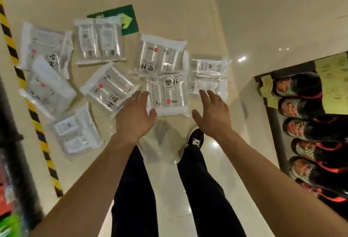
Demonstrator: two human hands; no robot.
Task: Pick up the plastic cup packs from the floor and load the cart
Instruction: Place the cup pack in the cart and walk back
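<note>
Right, the cup packs (pixel 99 42) lie scattered flat on the glossy floor (pixel 169 1), and the nearest pack (pixel 166 93) sits between two reaching hands. The left hand (pixel 134 116) is spread wide at its left edge; contact is unclear. The right hand (pixel 212 112) is spread too, holding nothing. A green arrow sticker (pixel 130 20) lies beyond, striped tape (pixel 11 48) runs down the left, and a stocked shelf (pixel 310 123) stands on the right.

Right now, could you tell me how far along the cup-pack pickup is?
Loaded so far: cannot tell, no cart in view. In hand: nothing; left hand and right hand reach, open, toward the nearest cup pack. Left: about eight packs lying on the floor.
</note>
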